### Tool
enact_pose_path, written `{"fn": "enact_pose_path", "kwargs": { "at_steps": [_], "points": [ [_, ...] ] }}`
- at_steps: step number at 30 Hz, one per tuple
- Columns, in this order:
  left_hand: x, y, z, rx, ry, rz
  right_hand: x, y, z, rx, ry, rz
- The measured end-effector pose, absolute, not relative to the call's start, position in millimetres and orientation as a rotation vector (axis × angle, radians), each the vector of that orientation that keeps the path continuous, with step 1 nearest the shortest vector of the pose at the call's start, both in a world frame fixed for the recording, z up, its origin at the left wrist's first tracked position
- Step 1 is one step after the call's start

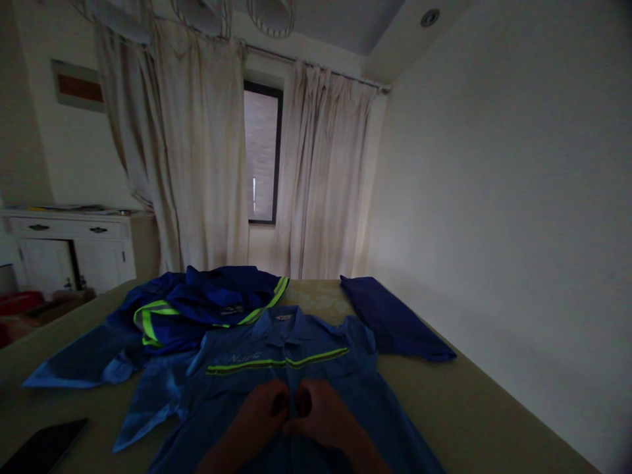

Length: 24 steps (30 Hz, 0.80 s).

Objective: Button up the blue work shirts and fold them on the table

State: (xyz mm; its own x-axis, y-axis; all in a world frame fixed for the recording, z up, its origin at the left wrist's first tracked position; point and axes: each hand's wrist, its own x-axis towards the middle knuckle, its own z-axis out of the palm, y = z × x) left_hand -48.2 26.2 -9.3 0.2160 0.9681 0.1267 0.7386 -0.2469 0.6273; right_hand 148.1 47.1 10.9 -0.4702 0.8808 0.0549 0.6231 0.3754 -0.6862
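A blue work shirt [316,368] lies spread out face up on the table, collar toward the far side, with a yellow-green stripe across its chest. Over the middle of its front, my left hand [261,415] has its fingers curled in a pinch at the front opening. Close beside it, my right hand [326,415] is bent the same way on the other side of that opening. The fingertips of both hands nearly meet below the stripe. Dim light hides exactly what small part of the cloth sits between the fingers.
Dark blue clothing with yellow-green bands [212,303] lies heaped at the back left of the table [424,401]. A folded dark blue garment [395,319] rests along the right edge. A flat dark object [47,447] is at the near left. A white cabinet [74,243] stands beyond.
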Motion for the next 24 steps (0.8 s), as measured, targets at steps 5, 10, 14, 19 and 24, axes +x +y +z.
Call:
{"fn": "enact_pose_path", "kwargs": {
  "at_steps": [5,10,14,19,24],
  "points": [
    [-53,30,-14,2.008,1.499,0.751,147,47,10,-1.313,-2.300,0.696],
    [-51,25,-12,2.072,1.457,0.804,143,51,3,-1.391,-2.199,0.579],
    [-47,19,-5,2.098,1.469,0.816,144,52,1,-1.393,-2.187,0.612],
    [-46,18,-3,2.138,1.457,0.774,146,52,3,-1.403,-2.174,0.671],
    [-47,19,-8,2.164,1.458,0.729,150,56,-1,-1.400,-2.134,0.758]
  ]
}}
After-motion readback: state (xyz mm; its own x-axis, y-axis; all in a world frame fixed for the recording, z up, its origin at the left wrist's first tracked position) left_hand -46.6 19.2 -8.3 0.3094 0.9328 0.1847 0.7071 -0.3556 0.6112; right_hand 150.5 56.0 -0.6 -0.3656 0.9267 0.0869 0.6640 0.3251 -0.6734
